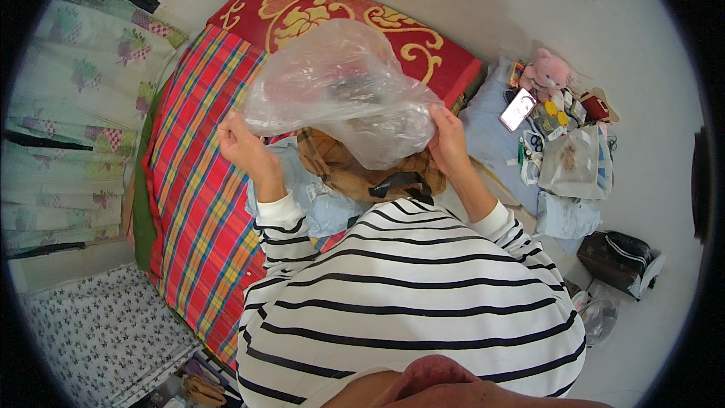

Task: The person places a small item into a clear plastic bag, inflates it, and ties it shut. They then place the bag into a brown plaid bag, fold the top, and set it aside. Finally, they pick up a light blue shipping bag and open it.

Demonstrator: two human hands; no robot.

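Note:
A large clear plastic bag (340,90) is stretched out in front of me, puffed up on its far side. My left hand (249,150) pinches its left edge between curled fingers. On the opposite edge, my right hand (450,141) grips the gathered plastic. Beneath the bag lies a brown checked cloth bag (323,161) with black straps (402,181), partly covered by the plastic. Beside it, a pale blue plastic package (334,209) rests on the bed. Whatever dark and reddish shapes show through the plastic are too blurred to name.
Under everything spreads a red plaid bedsheet (198,141), with a red floral blanket (408,39) by the wall. To the right, a blue-grey cloth surface (487,119) bears a lit phone (517,110), a pink plush toy (546,73) and a whitish bag (569,161). Patterned curtains (73,96) hang left.

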